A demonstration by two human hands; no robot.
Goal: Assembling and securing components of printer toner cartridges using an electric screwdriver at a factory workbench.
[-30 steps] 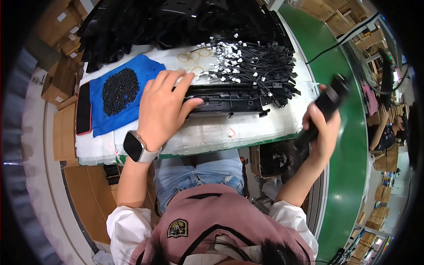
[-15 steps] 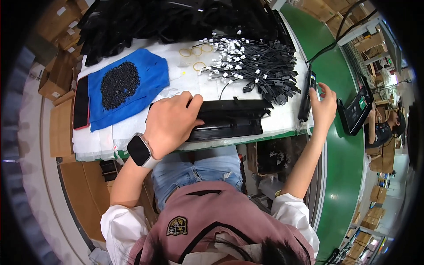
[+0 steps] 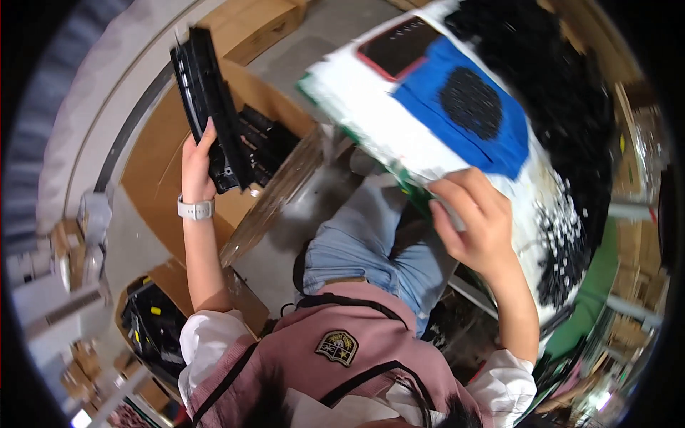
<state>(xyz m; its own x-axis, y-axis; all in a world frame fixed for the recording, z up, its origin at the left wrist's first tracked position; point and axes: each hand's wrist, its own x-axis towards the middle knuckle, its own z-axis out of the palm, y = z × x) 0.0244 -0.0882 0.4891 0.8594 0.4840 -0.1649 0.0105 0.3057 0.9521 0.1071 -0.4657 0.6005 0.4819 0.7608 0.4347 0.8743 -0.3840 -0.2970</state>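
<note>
My left hand (image 3: 198, 165) grips a long black plastic strip-like part (image 3: 207, 100) near its lower end, the thumb laid along it. That part stands tilted above an open cardboard box (image 3: 153, 167), where several similar black parts (image 3: 267, 139) lie. At the table's near edge, my right hand (image 3: 474, 221) is loosely bent, its thumb apart from the fingers, with nothing visible in it. Whether it touches the edge I cannot tell. Close to it on the table is a blue cloth (image 3: 428, 93) bearing a pile of small black pieces (image 3: 471, 103).
A dark phone with a red rim (image 3: 398, 48) lies at the table corner. Black cables with white connectors (image 3: 564, 242) and a heap of glossy black parts (image 3: 549, 93) cover the table's far side. Another box with a black bag (image 3: 153, 321) stands at lower left.
My view and body have turned left, toward the box. My left hand has lifted the black part off the table and carried it over the box. The right hand has left the dark tool-like object.
</note>
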